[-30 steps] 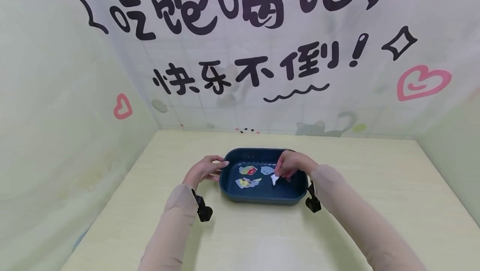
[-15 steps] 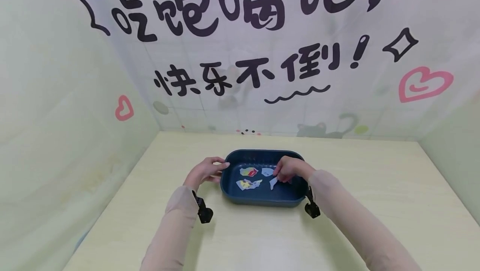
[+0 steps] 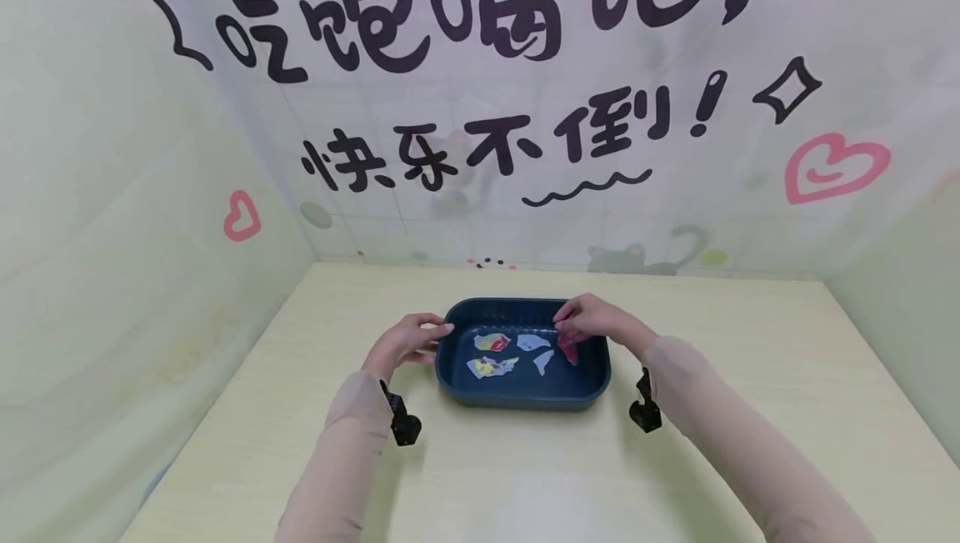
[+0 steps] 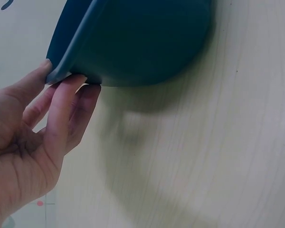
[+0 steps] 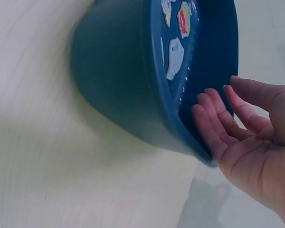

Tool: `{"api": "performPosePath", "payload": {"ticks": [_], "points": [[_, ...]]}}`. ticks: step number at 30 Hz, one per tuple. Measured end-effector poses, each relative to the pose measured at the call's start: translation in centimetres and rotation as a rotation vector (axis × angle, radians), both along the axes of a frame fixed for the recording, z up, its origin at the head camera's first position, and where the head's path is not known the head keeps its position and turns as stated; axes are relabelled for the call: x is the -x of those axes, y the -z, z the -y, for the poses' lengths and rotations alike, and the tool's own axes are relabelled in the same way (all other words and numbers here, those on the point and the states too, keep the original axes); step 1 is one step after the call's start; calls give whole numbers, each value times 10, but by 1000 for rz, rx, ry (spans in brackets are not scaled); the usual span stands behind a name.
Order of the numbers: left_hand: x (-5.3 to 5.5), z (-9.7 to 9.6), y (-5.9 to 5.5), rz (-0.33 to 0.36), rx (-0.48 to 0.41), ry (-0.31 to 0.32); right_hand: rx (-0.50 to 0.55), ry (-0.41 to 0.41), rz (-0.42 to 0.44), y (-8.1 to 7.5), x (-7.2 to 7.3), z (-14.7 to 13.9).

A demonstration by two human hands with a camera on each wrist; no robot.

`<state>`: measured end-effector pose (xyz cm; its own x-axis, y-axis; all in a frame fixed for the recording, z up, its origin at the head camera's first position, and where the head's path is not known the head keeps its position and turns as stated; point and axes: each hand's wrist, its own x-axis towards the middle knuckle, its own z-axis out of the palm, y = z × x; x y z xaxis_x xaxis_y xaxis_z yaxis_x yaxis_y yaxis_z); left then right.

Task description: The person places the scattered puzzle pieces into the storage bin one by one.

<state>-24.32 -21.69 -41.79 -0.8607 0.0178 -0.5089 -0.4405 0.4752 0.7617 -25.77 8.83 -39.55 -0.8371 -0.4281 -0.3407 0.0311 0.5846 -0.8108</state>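
Note:
A dark blue basin (image 3: 525, 404) with rounded corners stands on the table. My left hand (image 3: 408, 341) grips its left rim, thumb on top and fingers beneath the lip, as the left wrist view shows. Inside lie flat printed pieces with ragged edges, like torn scraps: a yellow-and-red one (image 3: 492, 342), a yellow-and-grey one (image 3: 491, 367), a pale blue one (image 3: 533, 343) and a slim pale blue one (image 3: 543, 362). My right hand (image 5: 249, 128) hangs over the basin's right end, fingers loose and dipping inside the rim, with nothing between thumb and index finger.
The pale wooden table (image 3: 525, 485) runs up to a printed cloth backdrop (image 3: 465, 218) with large black lettering. Cloth walls stand at left and right. A black wrist camera (image 3: 406, 424) sits on the left wrist, another camera (image 3: 645, 409) on the right.
The slim pale blue piece, earlier pinched by my right hand, now lies flat in the basin. My right hand has let go and moved right, towards the far rim. The left hand keeps its grip.

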Motion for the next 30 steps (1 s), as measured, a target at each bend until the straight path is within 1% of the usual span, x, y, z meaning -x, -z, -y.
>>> {"api": "performPosePath", "payload": {"ticks": [6,10,21,27,30], "points": [[1,4,-2,-18,31,8,14,53,-57,-11,2,-13],[1,5,-3,-13,33,0,23,92,-72,-14,3,-20],[1,3,-5,-6,37,-10,60,115,-131,-8,-1,-42],[1,4,-4,-9,37,-5,52,128,-118,-7,-3,-50],[2,5,-4,-14,32,-5,44,156,-98,-3,-1,-53]]}}
